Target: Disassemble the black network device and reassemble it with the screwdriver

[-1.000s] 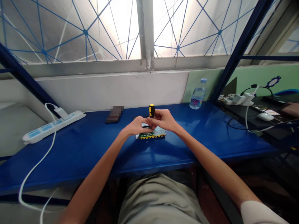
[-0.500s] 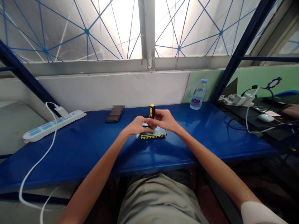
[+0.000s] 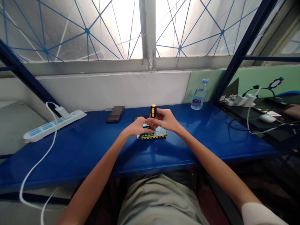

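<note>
A yellow and black screwdriver (image 3: 153, 111) stands upright over a green circuit board (image 3: 153, 135) with a yellow edge. My right hand (image 3: 167, 120) is closed round its handle from the right. From the left, my left hand (image 3: 138, 126) reaches over the board, its fingers close to the screwdriver's shaft. What those fingertips pinch, if anything, is too small to make out. Part of the board lies hidden under both hands.
A dark phone (image 3: 114, 114) lies left of the board on the blue table (image 3: 93, 150). Further left is a white power strip (image 3: 55, 126) with a cable. A water bottle (image 3: 199, 95) stands back right. Beyond it are a mouse (image 3: 267, 118), cables and another person's hand (image 3: 292, 111).
The screwdriver and my right hand have shifted very slightly to the right, and the fingers have moved a little round the handle. My left hand has barely moved.
</note>
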Motion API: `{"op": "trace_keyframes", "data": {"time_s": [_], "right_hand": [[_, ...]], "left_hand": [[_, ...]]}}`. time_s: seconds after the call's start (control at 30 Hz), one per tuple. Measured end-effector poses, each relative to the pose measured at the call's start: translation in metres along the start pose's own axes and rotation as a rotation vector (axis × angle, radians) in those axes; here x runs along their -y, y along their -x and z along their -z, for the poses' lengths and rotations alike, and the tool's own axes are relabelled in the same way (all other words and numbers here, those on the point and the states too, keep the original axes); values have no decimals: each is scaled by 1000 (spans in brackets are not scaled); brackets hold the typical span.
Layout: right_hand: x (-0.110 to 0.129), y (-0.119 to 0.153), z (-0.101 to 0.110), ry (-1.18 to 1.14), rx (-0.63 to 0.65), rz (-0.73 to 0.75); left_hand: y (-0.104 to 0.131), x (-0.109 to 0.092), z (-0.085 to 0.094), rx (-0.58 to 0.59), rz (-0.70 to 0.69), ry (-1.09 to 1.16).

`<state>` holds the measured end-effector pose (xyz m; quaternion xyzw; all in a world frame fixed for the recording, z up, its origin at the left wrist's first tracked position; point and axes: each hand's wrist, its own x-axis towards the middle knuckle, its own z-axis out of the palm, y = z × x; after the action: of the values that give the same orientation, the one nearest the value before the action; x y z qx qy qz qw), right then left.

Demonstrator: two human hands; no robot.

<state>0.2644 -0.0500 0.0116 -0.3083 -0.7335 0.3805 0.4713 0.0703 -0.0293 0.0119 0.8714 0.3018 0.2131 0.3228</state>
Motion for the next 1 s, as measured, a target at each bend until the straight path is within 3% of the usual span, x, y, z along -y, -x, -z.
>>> {"op": "trace_keyframes", "data": {"time_s": [0.47,0.73,1.0], "right_hand": [[0,1,-2,-10,24,-2],[2,0,0,6,15,-25],[3,1,-1,-20,29,-18]], "left_hand": [[-1,4,-3,-45,59,6],[0,-2,0,13,22,16],[1,1,0,-10,88,36]]}}
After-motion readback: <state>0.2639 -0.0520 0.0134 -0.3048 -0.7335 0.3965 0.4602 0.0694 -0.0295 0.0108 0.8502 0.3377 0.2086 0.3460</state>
